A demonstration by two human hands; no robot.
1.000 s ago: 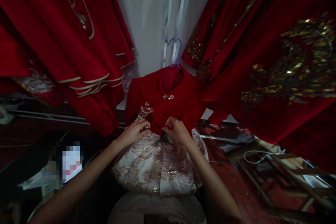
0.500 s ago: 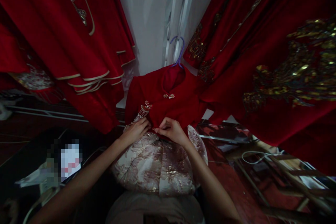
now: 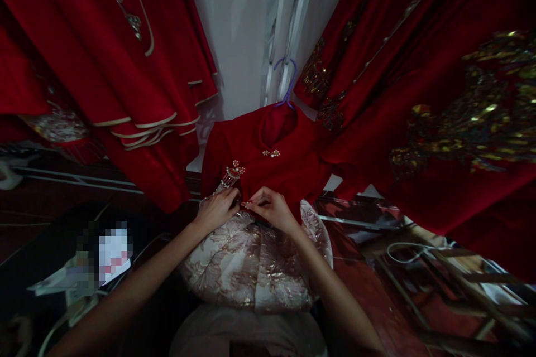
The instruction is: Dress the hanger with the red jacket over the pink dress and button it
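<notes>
A small red jacket [image 3: 285, 164] hangs on a blue hanger [image 3: 286, 85] in front of me, over a pale gold-patterned skirt [image 3: 251, 262]. A pearl button [image 3: 271, 153] sits at its chest and a tasselled gold clasp [image 3: 233, 172] lower left. My left hand [image 3: 216, 210] and my right hand [image 3: 271, 210] meet at the jacket's lower front edge. Both pinch the fabric there, fingertips almost touching, around a small fastening too tiny to make out.
Red robes with cream trim [image 3: 138, 78] hang at the left. Red robes with gold embroidery [image 3: 460, 117] hang at the right. A white wall [image 3: 238, 39] shows between them. Papers [image 3: 84, 279] lie at the lower left and a cord [image 3: 412, 248] at the lower right.
My right hand has shifted left toward my left hand, so the fingertips now meet at the jacket's edge. The jacket has barely moved.
</notes>
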